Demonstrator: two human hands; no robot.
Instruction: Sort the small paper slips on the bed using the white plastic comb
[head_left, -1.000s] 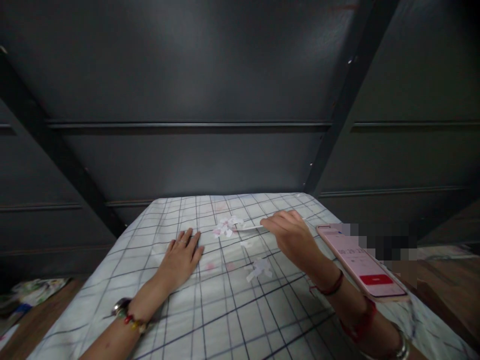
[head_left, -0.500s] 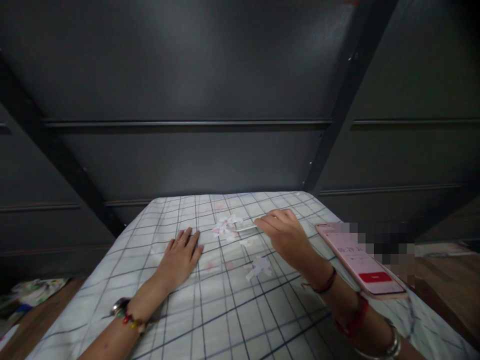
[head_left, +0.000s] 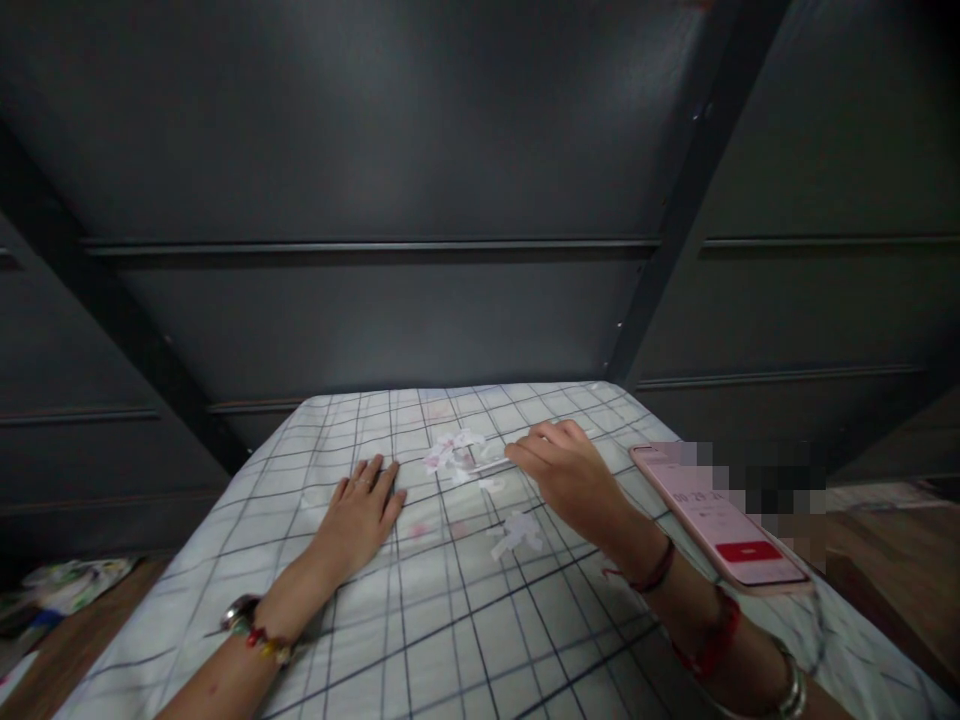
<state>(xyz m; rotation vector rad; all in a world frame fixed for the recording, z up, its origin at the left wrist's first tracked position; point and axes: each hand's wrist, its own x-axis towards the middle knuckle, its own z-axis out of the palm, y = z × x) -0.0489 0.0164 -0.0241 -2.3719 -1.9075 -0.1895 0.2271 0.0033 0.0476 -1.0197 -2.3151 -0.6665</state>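
My left hand lies flat with spread fingers on the white checked cloth. My right hand is closed around a slim whitish stick-like tool; its exact kind is too blurred to tell. The tool's tip points left and reaches the edge of a small heap of white and pinkish paper scraps. Closer to me, below the right hand, lies a second small pile of white paper strips. One loose scrap rests between the two piles.
A phone in a pink case showing a running timer lies at the cloth's right edge. Dark grey metal panels rise behind the table. Bags and other items sit at lower left, beside the table.
My right hand has shifted very slightly left, and the tool's tip has dipped a little at the scrap heap. My left hand has stayed in place.
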